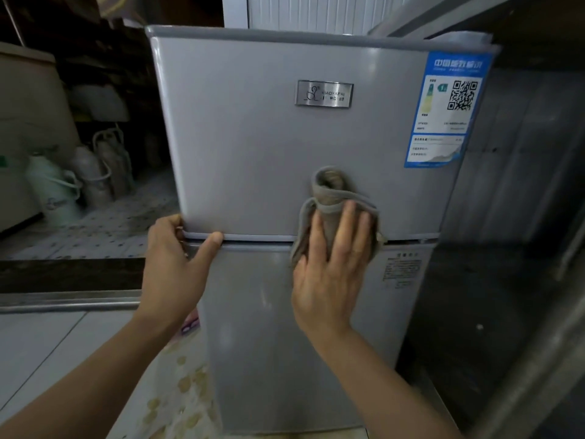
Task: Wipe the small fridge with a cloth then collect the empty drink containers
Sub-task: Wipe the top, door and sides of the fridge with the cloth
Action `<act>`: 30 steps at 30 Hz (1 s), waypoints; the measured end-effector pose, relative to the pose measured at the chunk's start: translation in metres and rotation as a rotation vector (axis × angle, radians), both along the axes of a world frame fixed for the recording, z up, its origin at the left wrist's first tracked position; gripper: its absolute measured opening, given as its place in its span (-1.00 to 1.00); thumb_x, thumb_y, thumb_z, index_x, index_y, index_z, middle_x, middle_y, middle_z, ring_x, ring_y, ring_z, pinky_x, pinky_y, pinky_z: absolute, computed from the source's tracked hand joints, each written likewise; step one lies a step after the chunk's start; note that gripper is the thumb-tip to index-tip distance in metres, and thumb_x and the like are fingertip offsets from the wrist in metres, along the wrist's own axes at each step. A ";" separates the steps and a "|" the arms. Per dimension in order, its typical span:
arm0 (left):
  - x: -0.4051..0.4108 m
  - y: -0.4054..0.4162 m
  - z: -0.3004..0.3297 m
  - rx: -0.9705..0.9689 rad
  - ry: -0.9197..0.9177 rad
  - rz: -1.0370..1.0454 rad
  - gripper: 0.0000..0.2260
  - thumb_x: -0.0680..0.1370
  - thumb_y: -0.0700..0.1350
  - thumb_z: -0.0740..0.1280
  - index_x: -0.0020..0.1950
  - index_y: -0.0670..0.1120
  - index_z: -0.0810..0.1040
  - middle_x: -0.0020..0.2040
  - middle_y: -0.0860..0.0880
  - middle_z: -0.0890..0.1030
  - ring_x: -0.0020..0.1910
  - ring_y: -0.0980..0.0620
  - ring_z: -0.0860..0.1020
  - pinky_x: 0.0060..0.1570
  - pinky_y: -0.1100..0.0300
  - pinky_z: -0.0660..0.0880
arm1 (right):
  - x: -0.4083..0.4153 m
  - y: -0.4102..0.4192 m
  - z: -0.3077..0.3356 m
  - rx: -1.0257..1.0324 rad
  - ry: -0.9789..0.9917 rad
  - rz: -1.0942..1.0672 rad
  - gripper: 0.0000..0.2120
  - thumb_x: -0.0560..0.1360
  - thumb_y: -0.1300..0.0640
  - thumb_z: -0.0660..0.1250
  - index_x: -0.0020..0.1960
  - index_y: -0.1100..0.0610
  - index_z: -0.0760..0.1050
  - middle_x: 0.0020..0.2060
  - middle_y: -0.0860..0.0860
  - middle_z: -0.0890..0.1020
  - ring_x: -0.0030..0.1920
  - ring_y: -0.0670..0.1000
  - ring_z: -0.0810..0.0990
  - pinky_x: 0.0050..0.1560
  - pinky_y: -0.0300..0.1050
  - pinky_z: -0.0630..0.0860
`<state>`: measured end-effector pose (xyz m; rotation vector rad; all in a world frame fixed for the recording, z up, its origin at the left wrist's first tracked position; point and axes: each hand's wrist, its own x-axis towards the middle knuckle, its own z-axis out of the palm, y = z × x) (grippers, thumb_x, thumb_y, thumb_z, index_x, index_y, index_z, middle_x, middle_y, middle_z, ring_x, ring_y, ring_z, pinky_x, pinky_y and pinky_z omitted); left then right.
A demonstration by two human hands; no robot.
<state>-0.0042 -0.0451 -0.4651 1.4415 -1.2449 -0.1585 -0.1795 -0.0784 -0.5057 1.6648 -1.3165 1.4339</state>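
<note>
Small grey two-door metal fridge [253,147] straight ahead; my right hand [329,274] lies flat, fingers spread, pressing a crumpled grey-brown cloth [329,191] against its front where the upper door meets the lower. My left hand [177,261] hooks the upper door's bottom-left corner, thumb laid along the seam, fingers curled behind the edge. Higher on that door sit a silver brand plate [323,93] at centre and a blue-and-white energy label [449,109] at the right edge; pale plastic jugs [76,182] stand on the floor, well left of the fridge.
</note>
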 end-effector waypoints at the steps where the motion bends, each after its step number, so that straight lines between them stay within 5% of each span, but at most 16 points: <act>1: 0.002 0.001 0.001 0.001 -0.003 -0.005 -0.65 0.48 0.05 0.36 0.18 0.01 0.33 0.14 -0.05 0.45 -0.04 0.09 0.47 -0.14 0.24 0.46 | -0.001 -0.001 0.001 0.006 0.060 0.003 -0.51 0.52 0.07 0.18 0.42 0.09 0.23 0.44 0.18 0.12 0.46 0.28 0.07 0.44 0.21 0.04; 4: 0.006 0.003 0.005 0.010 -0.001 -0.012 -0.62 0.47 0.07 0.37 0.20 -0.02 0.36 0.10 -0.01 0.48 -0.12 0.18 0.47 -0.24 0.34 0.41 | -0.038 -0.003 -0.001 -0.011 0.198 0.038 -0.56 0.50 0.06 0.19 0.37 0.04 0.26 0.44 0.13 0.16 0.46 0.24 0.10 0.42 0.18 0.08; 9: 0.002 0.004 0.004 -0.001 0.008 -0.020 -0.65 0.45 0.07 0.38 0.13 0.01 0.35 0.09 -0.03 0.49 -0.08 0.12 0.49 -0.21 0.32 0.40 | -0.104 -0.009 -0.019 -0.077 0.148 0.029 -0.76 0.58 0.17 0.11 0.24 0.19 0.31 0.40 0.22 0.21 0.45 0.32 0.13 0.41 0.30 0.14; 21: 0.008 0.005 0.006 0.010 0.086 -0.122 -0.78 0.51 0.01 0.32 0.11 0.07 0.37 0.10 -0.03 0.50 -0.01 0.05 0.51 -0.03 0.00 0.56 | 0.014 -0.004 0.000 -0.167 0.454 0.182 -0.69 0.59 0.15 0.14 0.32 0.03 0.35 0.43 0.02 0.25 0.45 0.14 0.21 0.41 0.08 0.15; 26: 0.021 0.020 -0.006 0.011 0.196 -0.288 -0.70 0.57 -0.18 0.22 0.25 0.12 0.45 0.14 0.14 0.56 0.08 0.21 0.54 -0.01 0.31 0.48 | -0.058 -0.006 0.003 -0.105 0.559 0.105 -0.67 0.53 0.10 0.19 0.29 0.03 0.36 0.42 0.07 0.25 0.45 0.18 0.17 0.31 0.15 0.22; 30: 0.022 0.020 -0.004 -0.015 0.298 -0.336 -0.57 0.50 -0.37 0.21 0.19 0.10 0.50 0.08 0.14 0.60 0.05 0.16 0.58 -0.07 0.34 0.50 | -0.055 -0.006 0.000 -0.127 0.498 0.132 -0.72 0.58 0.11 0.10 0.28 0.10 0.34 0.39 0.11 0.26 0.45 0.21 0.14 0.33 0.21 0.21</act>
